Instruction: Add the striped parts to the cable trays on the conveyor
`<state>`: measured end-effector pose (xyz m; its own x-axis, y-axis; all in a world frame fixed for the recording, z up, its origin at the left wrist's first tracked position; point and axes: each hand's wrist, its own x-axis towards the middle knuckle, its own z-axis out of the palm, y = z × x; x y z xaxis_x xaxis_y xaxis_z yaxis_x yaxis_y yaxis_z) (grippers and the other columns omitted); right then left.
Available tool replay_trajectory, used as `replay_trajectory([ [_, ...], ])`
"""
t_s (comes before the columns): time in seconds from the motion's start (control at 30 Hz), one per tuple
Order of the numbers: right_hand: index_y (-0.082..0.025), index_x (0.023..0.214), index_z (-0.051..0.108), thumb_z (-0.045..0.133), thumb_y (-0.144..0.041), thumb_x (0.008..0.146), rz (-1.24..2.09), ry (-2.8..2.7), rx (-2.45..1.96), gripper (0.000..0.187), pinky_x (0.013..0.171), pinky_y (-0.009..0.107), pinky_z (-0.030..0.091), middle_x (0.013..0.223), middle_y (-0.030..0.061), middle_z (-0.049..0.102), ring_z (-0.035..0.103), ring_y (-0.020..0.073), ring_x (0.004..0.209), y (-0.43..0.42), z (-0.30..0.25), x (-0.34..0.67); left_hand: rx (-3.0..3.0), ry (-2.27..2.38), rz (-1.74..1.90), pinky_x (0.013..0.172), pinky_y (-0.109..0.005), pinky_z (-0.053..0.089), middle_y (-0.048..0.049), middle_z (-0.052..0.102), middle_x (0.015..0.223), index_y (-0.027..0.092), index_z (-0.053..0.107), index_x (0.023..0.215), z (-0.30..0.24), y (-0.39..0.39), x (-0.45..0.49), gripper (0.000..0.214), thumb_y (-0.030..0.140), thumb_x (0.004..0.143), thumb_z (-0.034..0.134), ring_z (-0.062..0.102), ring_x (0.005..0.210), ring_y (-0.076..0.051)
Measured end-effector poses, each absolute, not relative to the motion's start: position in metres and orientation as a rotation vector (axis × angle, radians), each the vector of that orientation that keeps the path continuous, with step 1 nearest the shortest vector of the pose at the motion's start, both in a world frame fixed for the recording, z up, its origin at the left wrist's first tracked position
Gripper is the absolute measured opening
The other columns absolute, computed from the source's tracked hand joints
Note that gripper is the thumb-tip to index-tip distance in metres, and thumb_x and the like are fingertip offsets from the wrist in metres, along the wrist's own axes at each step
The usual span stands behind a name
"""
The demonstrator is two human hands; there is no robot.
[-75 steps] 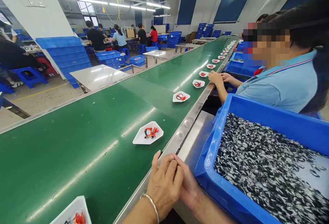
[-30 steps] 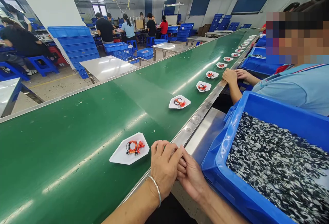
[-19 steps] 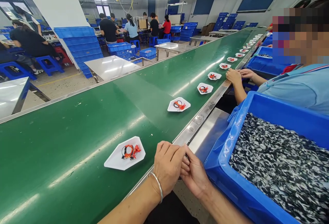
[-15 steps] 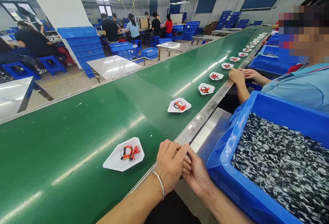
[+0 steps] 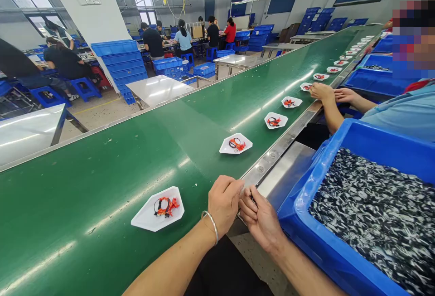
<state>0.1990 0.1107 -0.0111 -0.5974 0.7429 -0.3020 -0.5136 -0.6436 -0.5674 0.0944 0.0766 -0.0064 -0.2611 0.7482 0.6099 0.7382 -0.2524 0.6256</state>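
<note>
My left hand [image 5: 224, 205], with a silver bangle at its wrist, is closed with fingers together over the belt's metal edge. Whatever it may hold is hidden. Just right of it, and slightly apart, my right hand [image 5: 260, 218] has its fingers curled in; a tiny dark bit shows at the thumb and fingertip, too small to name. On the green conveyor belt [image 5: 142, 151], left of my hands, lies a white pointed tray [image 5: 144, 220] holding red and black looped pieces [image 5: 166, 207]. A similar tray [image 5: 224, 145] sits farther up.
A blue bin [image 5: 302, 203] full of small black-and-white pieces [image 5: 370, 214] stands at my right. More white trays line the belt's right side into the distance. A co-worker's hand [image 5: 321, 91] is at a far tray. Steel tables [image 5: 158, 88] and stacked blue crates [image 5: 117, 65] stand beyond the belt.
My hands, which were touching, have drawn slightly apart. The nearest tray appears a little farther left and lower. The co-worker's hand has moved onto a tray. The view has shifted slightly.
</note>
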Motion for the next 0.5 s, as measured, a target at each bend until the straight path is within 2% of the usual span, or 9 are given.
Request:
replay_trajectory([
  [0.13, -0.016, 0.073, 0.049, 0.064, -0.038, 0.076, 2.28, -0.493, -0.653, 0.027, 0.033, 0.014, 0.009, 0.05, -0.0101, 0.019, 0.006, 0.0022, 0.041, 0.113, -0.011, 0.199, 1.849, 1.934, 1.615, 0.072, -0.023, 0.044, -0.0038, 0.057, 0.088, 0.019, 0.06, 0.102, -0.006, 0.078, 0.093, 0.024, 0.013, 0.087, 0.042, 0.051, 0.081, -0.01],
  [0.33, -0.016, 0.073, 0.048, 0.064, -0.045, 0.074, 2.288, -0.455, -0.591, 0.033, 0.034, 0.013, 0.008, 0.049, -0.0105, 0.019, 0.009, 0.0015, 0.04, 0.112, -0.012, 0.2, 1.761, 1.97, 1.642, 0.076, -0.024, 0.044, -0.005, 0.059, 0.092, 0.018, 0.059, 0.103, 0.01, 0.079, 0.087, 0.026, 0.017, 0.089, 0.037, 0.055, 0.086, -0.011],
  [0.5, -0.016, 0.074, 0.047, 0.061, -0.051, 0.074, 2.288, -0.487, -0.552, 0.037, 0.034, 0.014, 0.006, 0.048, -0.0104, 0.02, 0.011, 0.0012, 0.038, 0.116, -0.018, 0.2, 1.697, 2.336, 1.258, 0.07, -0.023, 0.043, -0.0015, 0.063, 0.084, 0.02, 0.062, 0.094, 0.023, 0.104, 0.058, 0.026, 0.029, 0.089, 0.039, 0.057, 0.076, -0.012],
])
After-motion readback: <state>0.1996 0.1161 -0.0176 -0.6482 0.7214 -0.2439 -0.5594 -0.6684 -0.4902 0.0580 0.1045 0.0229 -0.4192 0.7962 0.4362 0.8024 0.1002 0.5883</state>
